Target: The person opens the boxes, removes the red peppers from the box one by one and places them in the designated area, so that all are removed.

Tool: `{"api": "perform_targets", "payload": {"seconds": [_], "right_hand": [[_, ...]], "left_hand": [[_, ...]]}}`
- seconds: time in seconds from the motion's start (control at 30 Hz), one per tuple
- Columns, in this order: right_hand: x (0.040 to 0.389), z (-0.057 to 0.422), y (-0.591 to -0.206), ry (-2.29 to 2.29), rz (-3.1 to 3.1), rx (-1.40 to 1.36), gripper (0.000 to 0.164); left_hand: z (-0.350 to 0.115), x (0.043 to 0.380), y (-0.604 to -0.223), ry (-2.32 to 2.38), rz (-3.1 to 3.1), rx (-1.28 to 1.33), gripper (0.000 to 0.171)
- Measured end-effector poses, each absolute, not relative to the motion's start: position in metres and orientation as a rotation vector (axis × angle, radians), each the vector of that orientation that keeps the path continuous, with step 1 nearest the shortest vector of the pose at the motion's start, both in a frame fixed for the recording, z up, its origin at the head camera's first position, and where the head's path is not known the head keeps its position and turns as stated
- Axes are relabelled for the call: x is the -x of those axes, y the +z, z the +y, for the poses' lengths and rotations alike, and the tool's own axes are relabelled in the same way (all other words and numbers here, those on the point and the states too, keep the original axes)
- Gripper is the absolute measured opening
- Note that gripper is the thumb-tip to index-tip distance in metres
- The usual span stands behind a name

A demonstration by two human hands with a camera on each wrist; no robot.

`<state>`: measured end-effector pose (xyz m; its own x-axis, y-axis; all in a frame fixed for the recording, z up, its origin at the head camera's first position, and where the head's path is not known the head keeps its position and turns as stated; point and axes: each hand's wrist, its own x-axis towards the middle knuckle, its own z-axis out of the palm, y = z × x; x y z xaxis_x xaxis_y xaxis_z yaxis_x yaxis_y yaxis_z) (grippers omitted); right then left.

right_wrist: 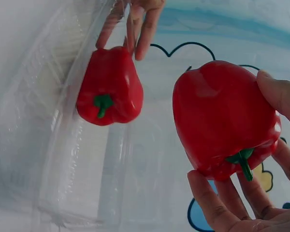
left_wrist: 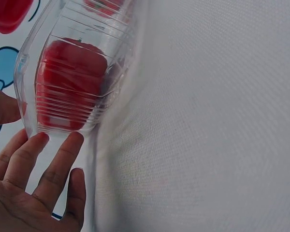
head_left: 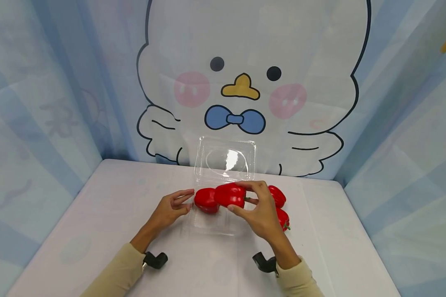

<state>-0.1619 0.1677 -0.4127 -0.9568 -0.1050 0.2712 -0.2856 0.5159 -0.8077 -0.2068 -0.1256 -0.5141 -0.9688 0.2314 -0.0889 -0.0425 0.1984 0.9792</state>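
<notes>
My right hand (head_left: 262, 214) holds a red bell pepper (head_left: 229, 194) with a green stem above a clear plastic clamshell box (head_left: 212, 227), thumb on one side and fingers on the other. Inside the box's left part lies another red bell pepper (head_left: 206, 201), its green stem showing in the right wrist view. The left hand (head_left: 169, 210) is at the left wall of the box, with fairly straight fingertips touching its side and the thumb by the rim (left_wrist: 23, 72). The clear lid (head_left: 224, 159) stands raised at the back.
Two more red bell peppers, one farther back (head_left: 277, 196) and one nearer (head_left: 282, 218), lie right of the box, partly behind the right hand. A white cloth covers the table (head_left: 96, 231). Behind it hangs a curtain (head_left: 301, 41) with a cartoon bird.
</notes>
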Motion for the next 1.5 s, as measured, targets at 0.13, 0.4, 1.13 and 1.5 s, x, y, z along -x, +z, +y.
{"api": "perform_targets", "payload": {"seconds": [0.13,0.4,1.13,1.5], "right_hand": [[0.164,0.175,-0.409,1.398,-2.549,-0.331,0.066],[0.163,0.193,-0.399,1.344,-2.553,-0.267,0.067],[0.165,0.242,-0.393,1.303,-2.523,-0.123,0.073],[0.161,0.257,-0.388,1.293,-2.519,-0.033,0.071]], "left_hand": [[-0.125,0.206,-0.513,1.856,2.256,-0.187,0.059],[-0.124,0.206,-0.514,1.855,2.255,-0.202,0.059],[-0.12,0.203,-0.509,1.841,2.271,-0.178,0.059],[-0.118,0.202,-0.507,1.839,2.265,-0.156,0.059]]}}
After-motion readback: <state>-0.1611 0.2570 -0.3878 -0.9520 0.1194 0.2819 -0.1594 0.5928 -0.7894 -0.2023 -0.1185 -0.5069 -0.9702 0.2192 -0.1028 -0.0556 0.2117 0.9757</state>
